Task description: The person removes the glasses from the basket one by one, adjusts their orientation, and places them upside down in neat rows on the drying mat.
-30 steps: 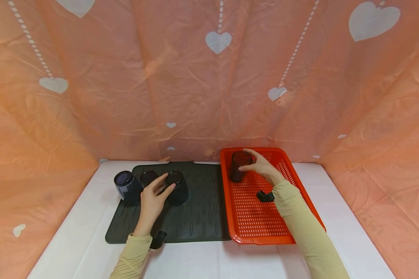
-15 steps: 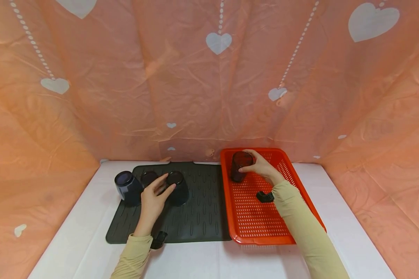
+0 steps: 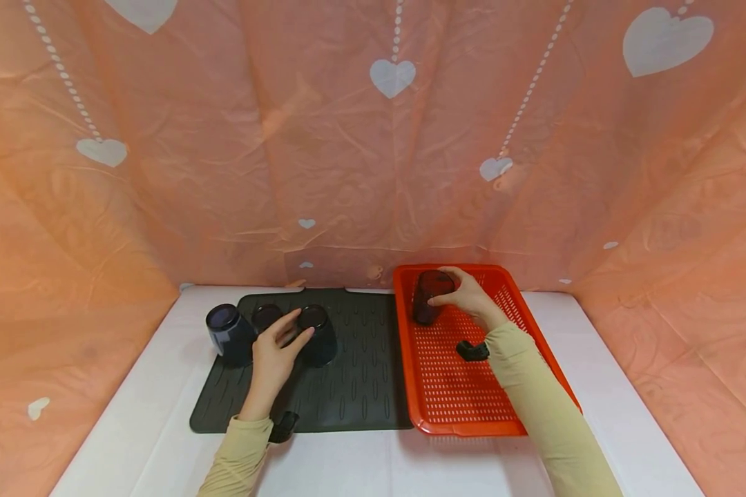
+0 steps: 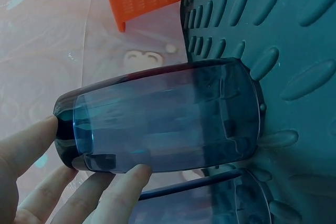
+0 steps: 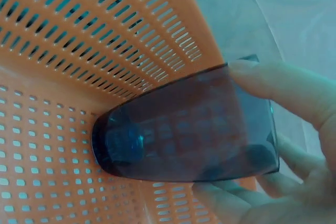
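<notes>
My left hand (image 3: 275,355) holds a dark tinted drinking glass (image 3: 318,337) near its thick base, thumb on one side and fingers on the other. This glass stands upside down on the dark ribbed drying mat (image 3: 367,373); its mouth meets the mat in the left wrist view. Two more dark glasses stand at the mat's left: one glass (image 3: 230,335) at the edge, another glass (image 3: 266,316) behind my fingers. My right hand (image 3: 469,300) grips a tinted glass (image 5: 178,129) by its rim. That glass stands upright in the far left corner of the orange-red basket (image 3: 413,386).
The perforated basket adjoins the mat's right edge, its walls rising around the right-hand glass. Under both lies a white table (image 3: 323,466). An orange curtain (image 3: 336,172) with pale hearts hangs behind and at both sides.
</notes>
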A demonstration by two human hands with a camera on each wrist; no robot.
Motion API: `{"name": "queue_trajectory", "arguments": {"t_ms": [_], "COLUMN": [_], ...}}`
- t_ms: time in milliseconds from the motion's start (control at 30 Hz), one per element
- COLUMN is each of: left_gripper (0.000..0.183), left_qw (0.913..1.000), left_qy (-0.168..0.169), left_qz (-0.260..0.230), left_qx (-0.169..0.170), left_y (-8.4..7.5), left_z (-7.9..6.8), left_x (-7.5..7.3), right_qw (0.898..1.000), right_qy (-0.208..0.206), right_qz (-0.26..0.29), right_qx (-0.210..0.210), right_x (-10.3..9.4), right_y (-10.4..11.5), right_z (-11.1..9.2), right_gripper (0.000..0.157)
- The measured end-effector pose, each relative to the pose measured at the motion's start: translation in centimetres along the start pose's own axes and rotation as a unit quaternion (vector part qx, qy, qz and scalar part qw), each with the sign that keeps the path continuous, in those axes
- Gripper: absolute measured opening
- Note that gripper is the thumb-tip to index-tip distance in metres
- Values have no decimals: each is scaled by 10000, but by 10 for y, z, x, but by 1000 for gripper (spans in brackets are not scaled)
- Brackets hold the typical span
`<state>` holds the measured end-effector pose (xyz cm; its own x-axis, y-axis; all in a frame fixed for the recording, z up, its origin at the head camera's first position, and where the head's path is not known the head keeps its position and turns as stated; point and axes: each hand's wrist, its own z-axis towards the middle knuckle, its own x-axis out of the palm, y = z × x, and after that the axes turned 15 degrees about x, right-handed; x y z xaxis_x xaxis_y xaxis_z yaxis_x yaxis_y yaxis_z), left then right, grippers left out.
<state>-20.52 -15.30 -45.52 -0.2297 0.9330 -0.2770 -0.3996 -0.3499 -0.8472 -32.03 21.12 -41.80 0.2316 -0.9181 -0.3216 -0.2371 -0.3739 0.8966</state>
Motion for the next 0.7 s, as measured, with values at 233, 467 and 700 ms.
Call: {"name": "queue_trajectory", "arguments": {"t_ms": [233,467,700], "left_gripper": [50,49,49], "left_qw": [10000,9999,9998], "left_qy": [-25,-73,-80], "left_qz": [63,-19,8], "left_qx": [59,87,163], "left_y": [2,2,2], "left_z": [0,0,0], "left_x": [1,2,2], "right_qw": [9981,9941,9922], "right_qy": [-235,-339,-376], "right_qz": [410,688,787], "right_qx": [396,772,891], "right_x": [3,3,-1], "right_y": [5,8,8], "right_z": [-6,-10,-14], "right_gripper": [80,78,79]}}
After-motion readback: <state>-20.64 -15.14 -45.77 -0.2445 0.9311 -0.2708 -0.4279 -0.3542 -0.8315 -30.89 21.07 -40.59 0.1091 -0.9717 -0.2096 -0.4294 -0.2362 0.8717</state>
